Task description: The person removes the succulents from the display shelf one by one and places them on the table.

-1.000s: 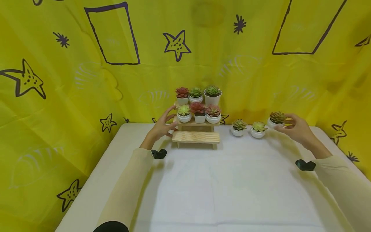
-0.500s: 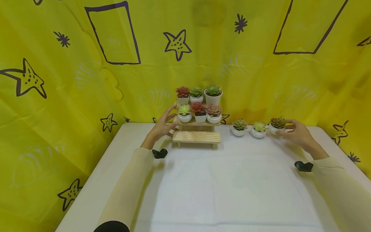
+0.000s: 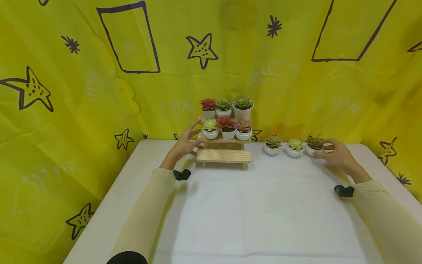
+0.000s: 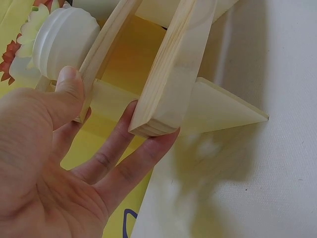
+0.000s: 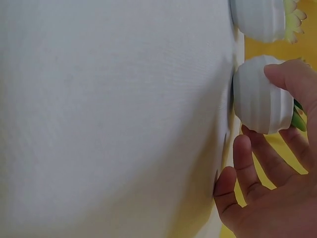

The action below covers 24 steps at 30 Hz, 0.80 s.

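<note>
A tiered wooden plant stand [image 3: 223, 156] stands at the back of the table, its lowest step bare. My left hand [image 3: 184, 145] holds the stand's left end. In the left wrist view the thumb lies on the middle step's edge beneath a white pot [image 4: 67, 42], and fingertips touch the ends of the planks. Toward the right, my right hand [image 3: 337, 154] grips a dark green potted succulent [image 3: 314, 146] by its round white pot. The right wrist view shows that pot [image 5: 262, 96] upright at the tablecloth, thumb on one side and fingers on the other.
Several potted succulents fill the stand's upper two steps, among them a red one [image 3: 208, 105] and a pink one [image 3: 243, 128]. A pale green succulent [image 3: 294, 147] and another green one [image 3: 272, 144] line up left of the held pot. A yellow curtain [image 3: 132, 91] hangs behind the table.
My right hand has lowered the dark green succulent onto the table, beside the pale green one in the row. My left hand has stayed at the stand.
</note>
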### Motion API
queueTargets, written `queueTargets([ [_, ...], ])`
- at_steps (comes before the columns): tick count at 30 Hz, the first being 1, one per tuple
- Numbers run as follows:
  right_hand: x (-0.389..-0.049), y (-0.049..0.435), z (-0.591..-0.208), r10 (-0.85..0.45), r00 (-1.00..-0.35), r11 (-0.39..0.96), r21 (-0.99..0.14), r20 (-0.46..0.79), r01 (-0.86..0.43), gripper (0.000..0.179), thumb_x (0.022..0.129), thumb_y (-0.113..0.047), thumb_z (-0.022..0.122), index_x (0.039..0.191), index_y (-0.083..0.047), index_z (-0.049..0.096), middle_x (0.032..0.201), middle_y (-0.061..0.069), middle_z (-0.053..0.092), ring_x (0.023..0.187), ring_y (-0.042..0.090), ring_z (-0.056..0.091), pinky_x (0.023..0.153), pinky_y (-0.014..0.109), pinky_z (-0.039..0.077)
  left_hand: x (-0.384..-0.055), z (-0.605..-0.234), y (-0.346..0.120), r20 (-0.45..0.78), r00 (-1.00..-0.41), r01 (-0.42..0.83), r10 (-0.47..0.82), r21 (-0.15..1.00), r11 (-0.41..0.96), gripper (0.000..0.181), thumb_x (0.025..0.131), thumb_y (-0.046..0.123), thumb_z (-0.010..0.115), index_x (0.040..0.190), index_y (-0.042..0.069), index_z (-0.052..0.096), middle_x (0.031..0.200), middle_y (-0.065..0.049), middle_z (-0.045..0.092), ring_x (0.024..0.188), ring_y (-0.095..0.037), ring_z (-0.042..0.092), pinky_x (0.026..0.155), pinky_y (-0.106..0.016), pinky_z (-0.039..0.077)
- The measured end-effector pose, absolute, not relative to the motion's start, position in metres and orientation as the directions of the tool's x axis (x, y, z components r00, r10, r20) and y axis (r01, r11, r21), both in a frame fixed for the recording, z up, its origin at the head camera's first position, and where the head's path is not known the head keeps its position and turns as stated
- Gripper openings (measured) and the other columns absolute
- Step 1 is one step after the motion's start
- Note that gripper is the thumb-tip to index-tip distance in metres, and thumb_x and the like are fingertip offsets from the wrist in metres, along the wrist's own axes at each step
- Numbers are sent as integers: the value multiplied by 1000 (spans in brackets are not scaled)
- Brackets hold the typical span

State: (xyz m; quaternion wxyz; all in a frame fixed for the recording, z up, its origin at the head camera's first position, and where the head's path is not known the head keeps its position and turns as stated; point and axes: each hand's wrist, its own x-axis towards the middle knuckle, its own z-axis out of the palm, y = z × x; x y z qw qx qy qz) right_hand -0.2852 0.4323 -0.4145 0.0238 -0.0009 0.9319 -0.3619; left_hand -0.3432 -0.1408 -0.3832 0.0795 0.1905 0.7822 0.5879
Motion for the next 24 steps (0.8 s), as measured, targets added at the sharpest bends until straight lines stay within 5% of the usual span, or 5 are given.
queueTargets([
  [8,-284,434,-412,-48,-992,722,-691,-118,47,107,97,-48,69,156,15,5,146,48,32,134,63,33,107,73,33,-344,-384,-141,102,-914,208,392,949,238,76,104,16,62,162,44,22,167,-18,25,108,-49,66,67,-53,62],
  [24,-282,435,-407,-59,-984,721,-689,-169,76,108,98,-51,67,157,13,2,150,47,27,136,64,27,107,75,30,-343,-383,-140,98,-917,205,387,948,244,76,105,16,62,162,43,21,166,-18,26,108,-49,67,68,-54,62],
])
